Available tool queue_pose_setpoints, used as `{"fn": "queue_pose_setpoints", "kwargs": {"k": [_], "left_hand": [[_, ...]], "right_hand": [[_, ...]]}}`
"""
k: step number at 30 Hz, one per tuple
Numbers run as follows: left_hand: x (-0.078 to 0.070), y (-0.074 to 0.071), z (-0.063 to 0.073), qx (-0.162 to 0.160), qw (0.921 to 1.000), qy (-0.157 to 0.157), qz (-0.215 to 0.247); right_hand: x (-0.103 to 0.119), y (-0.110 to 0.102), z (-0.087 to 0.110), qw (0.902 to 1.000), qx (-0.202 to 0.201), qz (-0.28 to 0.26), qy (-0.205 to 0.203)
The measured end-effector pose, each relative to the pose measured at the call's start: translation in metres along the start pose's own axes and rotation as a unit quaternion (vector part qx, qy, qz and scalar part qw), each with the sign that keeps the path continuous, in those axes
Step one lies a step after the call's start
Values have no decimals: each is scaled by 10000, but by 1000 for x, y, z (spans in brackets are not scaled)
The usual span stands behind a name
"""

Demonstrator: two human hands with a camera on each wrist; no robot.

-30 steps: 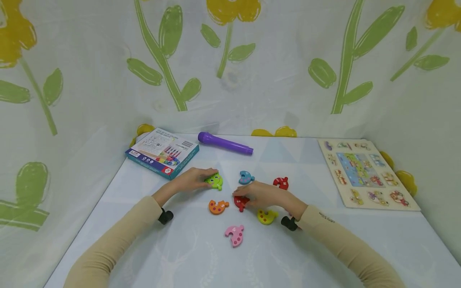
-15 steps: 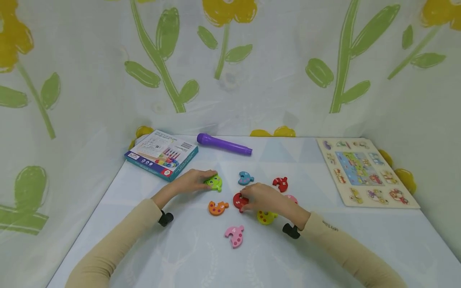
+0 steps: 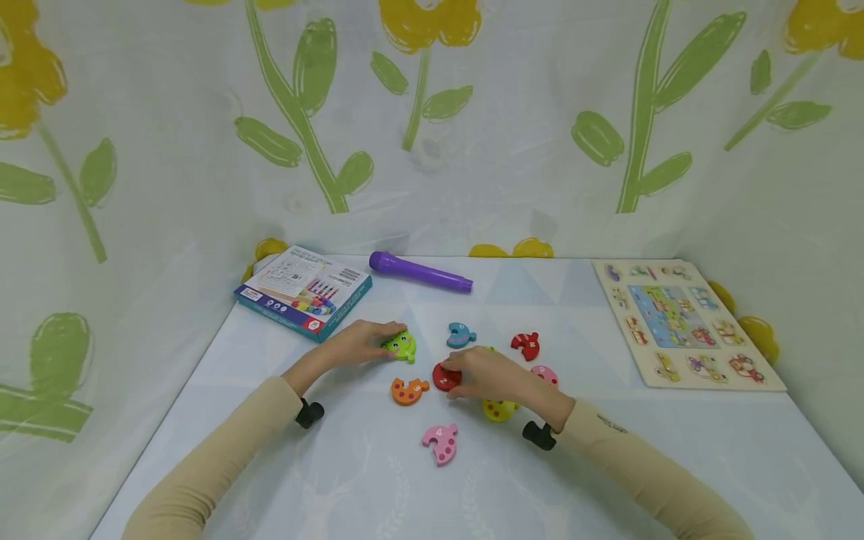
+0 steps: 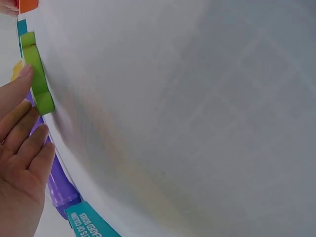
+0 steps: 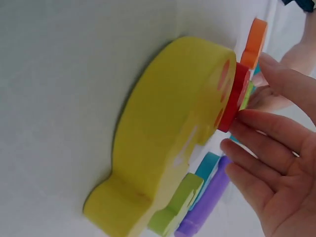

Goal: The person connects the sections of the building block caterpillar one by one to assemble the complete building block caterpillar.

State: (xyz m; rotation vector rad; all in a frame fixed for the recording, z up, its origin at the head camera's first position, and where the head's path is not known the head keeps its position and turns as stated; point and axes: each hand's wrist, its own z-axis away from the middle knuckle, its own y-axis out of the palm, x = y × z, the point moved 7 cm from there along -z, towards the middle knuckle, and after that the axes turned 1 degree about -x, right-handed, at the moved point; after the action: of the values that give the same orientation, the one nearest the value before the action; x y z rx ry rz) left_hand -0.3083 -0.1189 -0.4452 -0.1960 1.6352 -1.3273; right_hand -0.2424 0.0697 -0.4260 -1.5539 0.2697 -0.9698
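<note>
On the table my left hand (image 3: 358,341) pinches a green puzzle piece with a smiling face (image 3: 403,346); its thumb lies against the side of the green piece (image 4: 37,74) in the left wrist view. My right hand (image 3: 489,373) holds a red puzzle piece marked 2 (image 3: 443,377) between thumb and fingers, just right of the green one. An orange piece (image 3: 406,391) lies below the two hands. Partly under the right hand is a yellow piece (image 3: 498,409), large in the right wrist view. A light green piece (image 5: 180,202) shows there too, mostly hidden from the head view.
Around the hands lie a blue piece (image 3: 460,335), a striped red piece (image 3: 526,346), a pink piece (image 3: 544,376) and another pink piece marked 4 (image 3: 442,443). Farther back are a boxed set (image 3: 305,291), a purple microphone-shaped tube (image 3: 420,271) and a wooden picture board (image 3: 685,324).
My right hand has turned the red piece and shifted it slightly left, towards the green piece. A pink piece behind the right hand has come into view. The left hand stays nearly still.
</note>
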Motion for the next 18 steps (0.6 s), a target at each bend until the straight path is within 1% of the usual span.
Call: {"fn": "queue_pose_setpoints", "kwargs": {"k": [5, 8, 11, 15, 18], "left_hand": [[-1, 0, 3, -7, 10000, 16, -24], [-2, 1, 5, -11, 10000, -6, -36], [-2, 0, 6, -22, 10000, -38, 0], [-4, 0, 6, -54, 10000, -5, 35], [-4, 0, 6, -65, 10000, 9, 18]], "right_hand": [[4, 3, -3, 9997, 137, -205, -17], [7, 3, -3, 9994, 184, -258, -99], [6, 2, 0, 9996, 172, -226, -91], [0, 2, 8, 9995, 103, -264, 143], [-4, 3, 15, 9985, 79, -430, 336]]}}
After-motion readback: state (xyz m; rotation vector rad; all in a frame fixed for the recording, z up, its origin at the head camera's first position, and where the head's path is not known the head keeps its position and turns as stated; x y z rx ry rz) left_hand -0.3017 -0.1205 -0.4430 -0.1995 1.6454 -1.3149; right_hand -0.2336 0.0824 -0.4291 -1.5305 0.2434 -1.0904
